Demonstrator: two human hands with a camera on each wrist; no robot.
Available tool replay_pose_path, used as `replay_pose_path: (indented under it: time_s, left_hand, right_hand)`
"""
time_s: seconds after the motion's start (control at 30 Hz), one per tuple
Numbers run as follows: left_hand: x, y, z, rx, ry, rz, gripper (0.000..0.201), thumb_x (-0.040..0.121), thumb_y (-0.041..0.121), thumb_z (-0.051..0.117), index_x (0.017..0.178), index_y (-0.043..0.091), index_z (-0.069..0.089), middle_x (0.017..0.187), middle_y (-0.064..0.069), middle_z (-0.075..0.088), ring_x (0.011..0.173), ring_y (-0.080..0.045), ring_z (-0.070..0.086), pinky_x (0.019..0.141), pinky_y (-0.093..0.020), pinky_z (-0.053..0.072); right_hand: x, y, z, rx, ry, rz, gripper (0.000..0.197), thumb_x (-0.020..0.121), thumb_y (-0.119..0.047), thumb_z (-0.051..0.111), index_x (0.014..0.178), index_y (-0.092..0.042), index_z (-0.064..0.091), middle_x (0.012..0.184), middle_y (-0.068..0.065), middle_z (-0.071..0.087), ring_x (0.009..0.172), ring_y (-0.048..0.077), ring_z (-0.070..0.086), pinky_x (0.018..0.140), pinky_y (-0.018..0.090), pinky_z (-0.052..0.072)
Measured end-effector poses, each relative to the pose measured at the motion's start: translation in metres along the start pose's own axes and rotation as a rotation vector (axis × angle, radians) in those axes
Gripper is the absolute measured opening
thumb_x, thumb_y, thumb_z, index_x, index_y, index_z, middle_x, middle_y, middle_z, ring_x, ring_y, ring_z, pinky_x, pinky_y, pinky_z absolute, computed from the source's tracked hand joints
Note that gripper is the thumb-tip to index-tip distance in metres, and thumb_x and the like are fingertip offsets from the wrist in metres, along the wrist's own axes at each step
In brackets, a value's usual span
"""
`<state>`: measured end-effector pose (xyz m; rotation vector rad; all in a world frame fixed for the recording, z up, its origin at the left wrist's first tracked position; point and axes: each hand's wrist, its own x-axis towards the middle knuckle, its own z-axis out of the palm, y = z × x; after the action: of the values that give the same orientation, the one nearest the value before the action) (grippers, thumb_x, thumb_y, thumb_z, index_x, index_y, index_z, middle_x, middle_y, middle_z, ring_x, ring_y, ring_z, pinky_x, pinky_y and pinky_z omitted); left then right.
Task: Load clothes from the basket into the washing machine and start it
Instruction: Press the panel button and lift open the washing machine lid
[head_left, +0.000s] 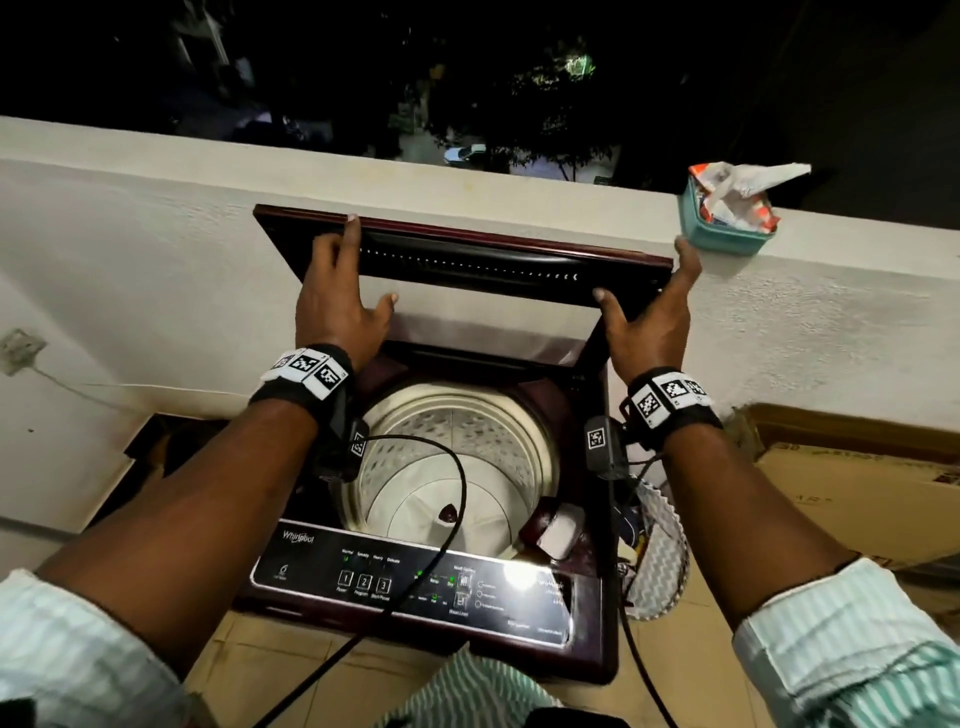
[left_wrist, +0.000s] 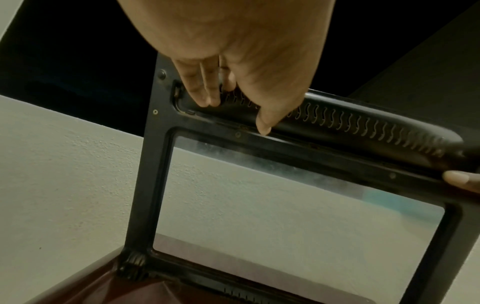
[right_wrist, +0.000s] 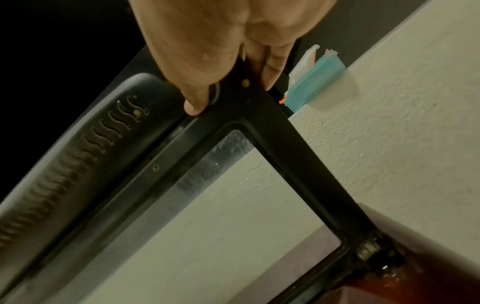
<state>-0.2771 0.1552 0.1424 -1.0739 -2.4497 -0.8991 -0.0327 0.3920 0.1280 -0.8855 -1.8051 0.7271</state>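
Observation:
The maroon top-load washing machine stands below me against a white parapet wall. Its glass-windowed lid is raised nearly upright. My left hand lies flat against the lid's inner face near the left top corner, fingers straight. My right hand holds the right top corner, with the thumb on the inner face and the fingers wrapped round the edge. The steel drum looks bare. The zigzag-patterned laundry basket stands on the floor right of the machine, with dark clothes partly visible inside.
The control panel faces me at the front, with small lights lit. A teal tub of packets sits on the parapet by my right fingers. A cardboard box stands at right. Wrist camera cables hang across the drum opening.

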Motion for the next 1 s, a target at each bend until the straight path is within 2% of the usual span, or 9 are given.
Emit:
replay_pose_path:
  time_s: [0.07, 0.13, 0.27, 0.4, 0.47, 0.57, 0.73, 0.87, 1.0]
  left_hand:
    - [0.002, 0.004, 0.01, -0.011, -0.078, -0.007, 0.104, 0.081, 0.029, 0.076, 0.158, 0.021, 0.006, 0.15, -0.013, 0.031, 0.124, -0.035, 0.051, 0.09, -0.044, 0.053]
    - [0.005, 0.007, 0.021, -0.028, -0.145, 0.008, 0.109, 0.08, 0.028, 0.077, 0.158, 0.021, 0.0, 0.155, -0.01, 0.025, 0.128, -0.035, 0.048, 0.096, -0.043, 0.052]
    - [0.01, 0.003, 0.049, -0.021, -0.275, 0.068, 0.102, 0.081, 0.035, 0.075, 0.158, 0.019, 0.009, 0.165, -0.006, 0.01, 0.15, -0.028, 0.021, 0.119, -0.039, 0.031]
    - [0.011, 0.0, 0.069, -0.029, -0.355, 0.095, 0.096, 0.081, 0.036, 0.074, 0.156, 0.016, 0.019, 0.165, -0.007, 0.013, 0.151, -0.026, 0.016, 0.122, -0.042, 0.025]
    - [0.011, 0.002, 0.075, -0.028, -0.38, 0.087, 0.094, 0.081, 0.036, 0.074, 0.156, 0.016, 0.022, 0.165, -0.006, 0.013, 0.151, -0.025, 0.016, 0.122, -0.04, 0.025]
    - [0.009, 0.003, 0.085, -0.004, -0.423, 0.07, 0.092, 0.081, 0.037, 0.073, 0.155, 0.015, 0.024, 0.165, -0.006, 0.013, 0.151, -0.026, 0.017, 0.121, -0.039, 0.025]
    - [0.002, 0.0, 0.101, -0.001, -0.509, 0.014, 0.089, 0.082, 0.037, 0.074, 0.154, 0.014, 0.027, 0.164, -0.007, 0.014, 0.15, -0.027, 0.019, 0.12, -0.036, 0.024]
    - [-0.007, -0.004, 0.108, 0.01, -0.56, -0.028, 0.088, 0.081, 0.039, 0.074, 0.152, 0.013, 0.029, 0.164, -0.008, 0.017, 0.149, -0.029, 0.022, 0.12, -0.039, 0.027]
    - [-0.016, -0.005, 0.109, 0.028, -0.56, -0.049, 0.088, 0.081, 0.04, 0.073, 0.152, 0.013, 0.03, 0.163, -0.01, 0.019, 0.149, -0.029, 0.023, 0.119, -0.035, 0.024]
  right_hand:
    - [0.011, 0.005, 0.005, 0.031, 0.033, 0.061, 0.083, 0.079, -0.041, 0.079, 0.144, -0.028, 0.029, 0.121, 0.002, 0.062, 0.109, 0.021, 0.064, 0.094, 0.035, 0.054]
    - [0.023, 0.011, 0.011, 0.001, 0.033, 0.017, 0.062, 0.081, -0.042, 0.076, 0.131, -0.019, 0.046, 0.114, 0.002, 0.067, 0.101, 0.017, 0.065, 0.088, 0.033, 0.056]
    - [0.052, 0.024, 0.022, 0.036, 0.005, 0.02, 0.04, 0.087, -0.037, 0.071, 0.117, -0.013, 0.059, 0.108, 0.0, 0.072, 0.096, 0.013, 0.067, 0.087, 0.027, 0.055]
    - [0.08, 0.033, 0.032, 0.009, -0.027, 0.017, 0.035, 0.089, -0.029, 0.07, 0.117, -0.01, 0.062, 0.107, 0.002, 0.072, 0.093, 0.009, 0.062, 0.076, -0.002, 0.041]
    - [0.091, 0.036, 0.038, -0.008, -0.031, 0.029, 0.036, 0.089, -0.031, 0.069, 0.118, -0.011, 0.062, 0.108, 0.003, 0.072, 0.094, 0.013, 0.064, 0.077, 0.003, 0.042]
    - [0.104, 0.041, 0.046, -0.045, -0.035, 0.065, 0.037, 0.089, -0.035, 0.068, 0.119, -0.012, 0.062, 0.109, 0.003, 0.072, 0.098, 0.019, 0.067, 0.084, 0.022, 0.051]
    - [0.122, 0.048, 0.055, -0.072, -0.068, 0.104, 0.036, 0.09, -0.033, 0.068, 0.119, -0.012, 0.062, 0.111, 0.004, 0.072, 0.099, 0.019, 0.066, 0.078, 0.017, 0.043]
    - [0.135, 0.053, 0.057, -0.11, -0.116, 0.117, 0.036, 0.091, -0.03, 0.068, 0.123, -0.014, 0.062, 0.116, 0.004, 0.071, 0.103, 0.018, 0.065, 0.08, 0.014, 0.04]
    - [0.141, 0.06, 0.058, -0.144, -0.134, 0.099, 0.037, 0.091, -0.03, 0.068, 0.124, -0.011, 0.062, 0.117, 0.007, 0.07, 0.106, 0.022, 0.065, 0.081, 0.015, 0.039]
